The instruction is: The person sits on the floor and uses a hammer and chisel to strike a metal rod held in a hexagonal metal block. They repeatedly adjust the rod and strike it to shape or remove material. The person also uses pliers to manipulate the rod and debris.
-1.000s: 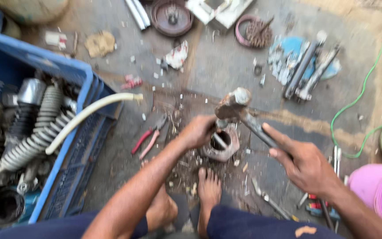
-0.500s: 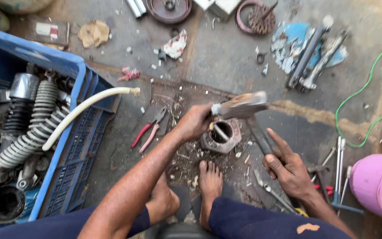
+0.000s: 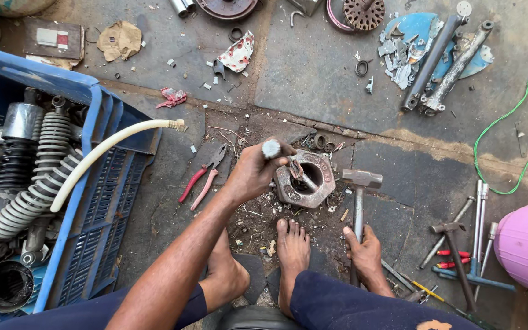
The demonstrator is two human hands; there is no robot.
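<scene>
My left hand (image 3: 253, 173) is closed around a short steel rod (image 3: 271, 148), held just at nine o'clock of the hexagonal metal block (image 3: 305, 178). My right hand (image 3: 366, 253) grips the hammer (image 3: 360, 194), whose handle runs six-to-twelve, head at the block's three o'clock.

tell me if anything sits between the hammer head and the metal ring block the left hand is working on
Nothing visible does. The hammer, gripped by the right hand, rests head-up just right of the hexagonal metal block; only small debris lies on the floor between them. The left hand holds a rod at the block's left side.
</scene>
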